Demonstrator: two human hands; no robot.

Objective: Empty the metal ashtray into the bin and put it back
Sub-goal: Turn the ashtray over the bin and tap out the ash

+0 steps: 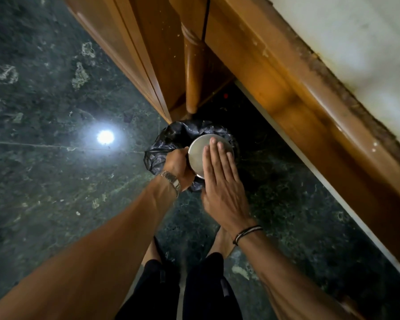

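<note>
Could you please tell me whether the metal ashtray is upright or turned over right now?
Turned over. The ashtray shows its flat base, held above the black-lined bin by the left hand, with the right hand flat on it.

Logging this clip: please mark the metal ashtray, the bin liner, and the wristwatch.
metal ashtray (197, 151): head view, on its upturned shiny base, left of the fingers.
bin liner (171, 135): head view, on the crumpled black plastic at the rim.
wristwatch (171, 179): head view, on the metal band at the wrist.
</note>
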